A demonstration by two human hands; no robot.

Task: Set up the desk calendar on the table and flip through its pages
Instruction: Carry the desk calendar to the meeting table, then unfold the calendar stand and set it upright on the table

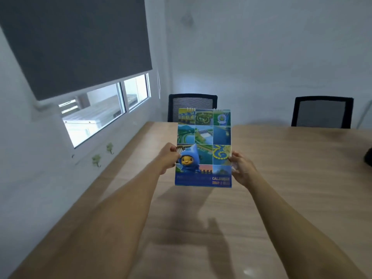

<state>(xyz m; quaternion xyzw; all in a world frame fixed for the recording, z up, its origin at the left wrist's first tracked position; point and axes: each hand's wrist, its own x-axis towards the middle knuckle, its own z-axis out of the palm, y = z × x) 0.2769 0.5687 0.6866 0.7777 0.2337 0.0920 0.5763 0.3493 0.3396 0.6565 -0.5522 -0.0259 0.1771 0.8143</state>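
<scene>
Pale wood-grain laminate covers the long worktop (281,178), the biggest thing in view and the landmark for the rest: its left edge runs along a white wall under a window (104,115) half covered by a grey roller blind (76,43), and two black mesh chairs (192,106) stand at its far edge, the second chair (322,111) toward the far right. Above the worktop's middle, clear of the surface and casting a shadow on it, the desk calendar (203,148) is held upright with its blue picture-grid cover facing the camera and its wire binding at the top. The left hand (169,158) grips the calendar's left edge low down, its fingers (171,150) curled and pinching the card; the right hand (241,170) holds the right edge, fingers (234,156) loosely spread along it with the tips pressing the cover. The calendar looks closed and not yet standing, so the setting-up step appears to be in hand. To do it well, the person would probably lower it toward the worktop, pull the back card away from the front to open the base into a tent, seat both bottom edges flat and square, and only then let go to lift the cover.
</scene>
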